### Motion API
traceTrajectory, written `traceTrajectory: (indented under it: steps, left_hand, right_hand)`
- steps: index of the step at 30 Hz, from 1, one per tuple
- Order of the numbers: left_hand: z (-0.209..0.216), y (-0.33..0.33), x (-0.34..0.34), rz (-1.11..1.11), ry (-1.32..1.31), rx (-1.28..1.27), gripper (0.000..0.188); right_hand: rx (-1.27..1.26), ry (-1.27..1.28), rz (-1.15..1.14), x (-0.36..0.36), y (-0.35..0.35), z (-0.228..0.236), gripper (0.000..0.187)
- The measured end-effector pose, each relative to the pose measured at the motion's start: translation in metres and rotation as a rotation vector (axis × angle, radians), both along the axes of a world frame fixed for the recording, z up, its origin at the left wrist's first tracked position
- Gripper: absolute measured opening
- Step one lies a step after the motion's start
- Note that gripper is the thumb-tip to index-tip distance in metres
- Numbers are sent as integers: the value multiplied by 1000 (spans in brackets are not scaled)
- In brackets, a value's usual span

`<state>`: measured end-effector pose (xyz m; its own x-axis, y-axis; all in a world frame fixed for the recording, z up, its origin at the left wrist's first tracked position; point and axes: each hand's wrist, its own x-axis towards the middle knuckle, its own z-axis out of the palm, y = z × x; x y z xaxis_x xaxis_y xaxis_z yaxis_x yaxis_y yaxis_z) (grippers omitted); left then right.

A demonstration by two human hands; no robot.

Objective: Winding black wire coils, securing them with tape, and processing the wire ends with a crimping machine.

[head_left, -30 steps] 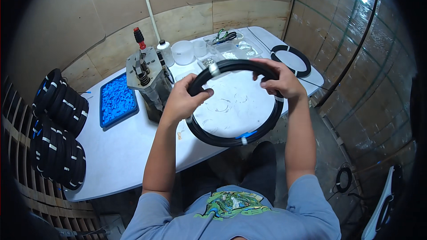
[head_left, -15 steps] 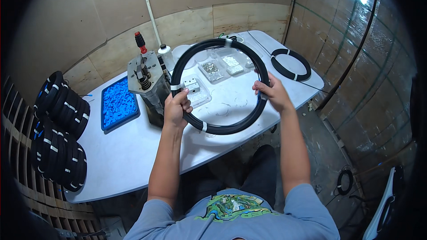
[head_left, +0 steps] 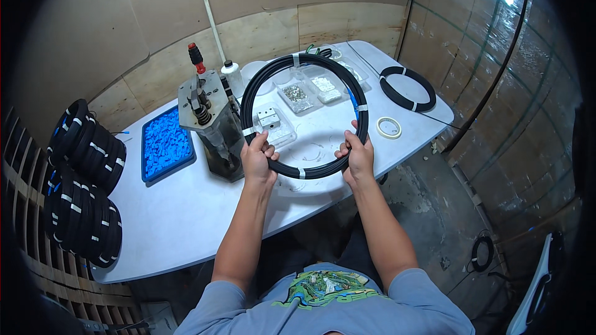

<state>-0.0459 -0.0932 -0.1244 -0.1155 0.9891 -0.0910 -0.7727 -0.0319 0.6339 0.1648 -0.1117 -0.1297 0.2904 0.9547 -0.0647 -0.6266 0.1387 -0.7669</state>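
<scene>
A large coil of black cable [head_left: 248, 102], bound with several white tape bands, is held up above the white table. My left hand [head_left: 257, 158] grips its lower left side, fingers wrapped round the strands. At the lower right, my right hand [head_left: 358, 156] is closed on the same coil. A short blue piece [head_left: 354, 100] shows on the coil's right side, above my right hand. Through the ring I see a small metal block [head_left: 269, 118] in a clear tray and a clear box of small metal parts [head_left: 297, 97].
A metal bench machine [head_left: 211, 127] with a red-and-black handle stands left of the coil, beside a blue tray of blue pieces [head_left: 166, 144]. Stacked black coils [head_left: 84, 211] line the left edge. Another coil [head_left: 408, 89] and a tape roll [head_left: 388, 127] lie at right.
The coil has turned in my hands and shifted slightly left. My right hand has moved down and left along it. The tape roll and blue piece have come into view.
</scene>
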Motion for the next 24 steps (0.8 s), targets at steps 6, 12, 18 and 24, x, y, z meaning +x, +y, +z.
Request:
traceTrajectory:
  steps: [6, 12, 18, 24]
  left_hand:
    - [13, -10, 4, 15, 144, 79, 18]
    - [21, -1, -22, -104, 411, 338, 21]
    - [66, -6, -32, -236, 736, 370, 31]
    - [75, -6, -18, -298, 1006, 334, 23]
  right_hand:
    - [71, 64, 24, 5, 2, -7, 45]
    - [228, -68, 188, 54, 12, 23, 48]
    - [284, -531, 452, 92, 21, 91, 46]
    - [218, -1009, 705, 85, 23, 141, 47]
